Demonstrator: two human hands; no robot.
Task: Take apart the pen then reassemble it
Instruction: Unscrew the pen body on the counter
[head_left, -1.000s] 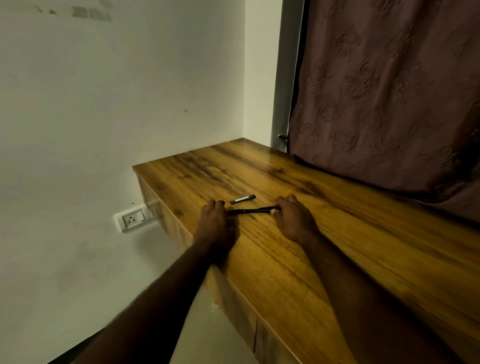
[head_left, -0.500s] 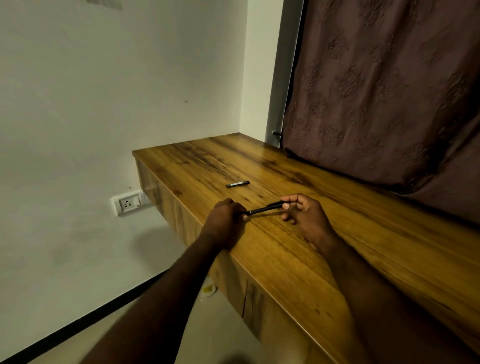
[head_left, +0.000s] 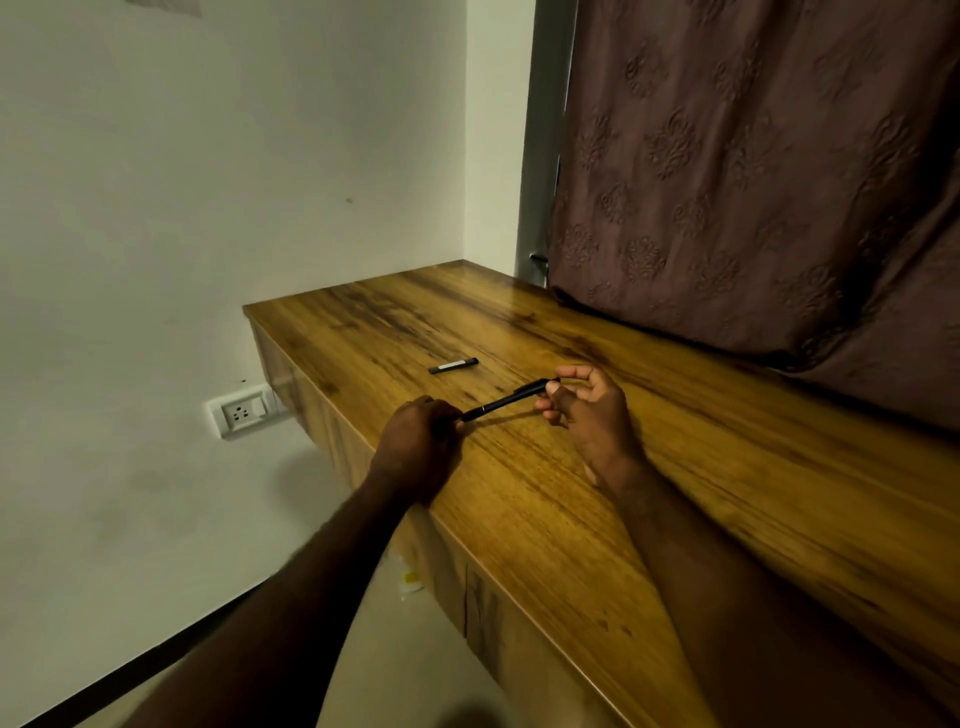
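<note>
— So, what filled most of the view?

— A pale wall (head_left: 208, 208) and a brown patterned curtain (head_left: 753, 171), its hem lying along the far edge of a long wooden counter (head_left: 727, 519). The counter ran from the corner toward the camera, with a joint line on the front panel below its near edge. Nothing I saw held anything.

— How much open room was there?

— Plenty of bare wood toward the corner and along the curtain side. The left hand (head_left: 418, 447) sat right at the counter's near edge, over the drop to the floor.

— And the pen?

— The black pen (head_left: 506, 400) was lifted just above the wood between both hands, tilted up toward the right. The left hand was clenched around its lower end; the right hand (head_left: 587, 410) pinched the upper end with fingertips, palm partly turned up.

— Anything else?

— A short dark cap piece (head_left: 453, 366) lay flat just beyond them, apart from both. A white wall socket (head_left: 244, 410) sat left of the counter. Any lettering was too small to read.
</note>
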